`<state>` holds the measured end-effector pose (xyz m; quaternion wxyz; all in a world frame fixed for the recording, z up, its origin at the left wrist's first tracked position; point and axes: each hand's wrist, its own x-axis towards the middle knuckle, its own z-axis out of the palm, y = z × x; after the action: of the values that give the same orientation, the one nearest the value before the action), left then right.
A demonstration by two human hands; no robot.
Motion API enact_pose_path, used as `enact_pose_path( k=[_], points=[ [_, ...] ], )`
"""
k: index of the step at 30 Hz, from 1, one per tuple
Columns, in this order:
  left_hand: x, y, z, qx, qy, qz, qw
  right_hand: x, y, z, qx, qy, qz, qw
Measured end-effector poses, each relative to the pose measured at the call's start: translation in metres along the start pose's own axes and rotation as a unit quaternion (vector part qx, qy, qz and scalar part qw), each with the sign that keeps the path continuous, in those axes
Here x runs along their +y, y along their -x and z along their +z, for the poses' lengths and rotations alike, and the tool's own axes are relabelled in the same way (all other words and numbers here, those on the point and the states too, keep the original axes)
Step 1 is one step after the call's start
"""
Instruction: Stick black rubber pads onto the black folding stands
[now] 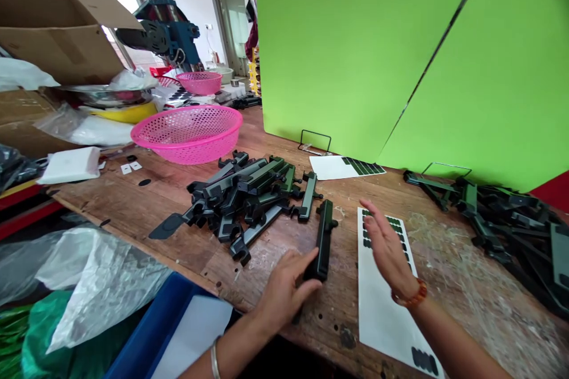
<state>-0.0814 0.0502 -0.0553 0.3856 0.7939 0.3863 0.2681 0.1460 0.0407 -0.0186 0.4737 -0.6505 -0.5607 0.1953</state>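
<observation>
My left hand has its thumb and index finger around the near end of a black plastic bar with a side knob, which lies on the wooden bench. Over a white sheet of black oval stickers, my right hand is held edge-on with its fingers stretched out. I see nothing in it, though its palm side is partly hidden. Just left of the bar lies a grey-faced clamp piece, beside a heap of similar black and grey clamp pieces.
A pink perforated basket stands behind the heap. A green board rises along the back, with another sticker sheet at its foot. More black parts lie at right. Plastic bags hang below the bench's left edge.
</observation>
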Motion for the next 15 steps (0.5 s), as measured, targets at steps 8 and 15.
enact_pose_path(
  k=[8, 15],
  points=[
    [-0.022, -0.118, -0.064, 0.030, -0.347, 0.197, 0.916, 0.060, 0.065, -0.088, 0.076, 0.070, 0.061, 0.993],
    [-0.030, -0.142, -0.056, 0.056, -0.572, 0.160, 0.802, 0.121, 0.077, -0.166, 0.113, 0.298, 0.103, 0.942]
  ],
)
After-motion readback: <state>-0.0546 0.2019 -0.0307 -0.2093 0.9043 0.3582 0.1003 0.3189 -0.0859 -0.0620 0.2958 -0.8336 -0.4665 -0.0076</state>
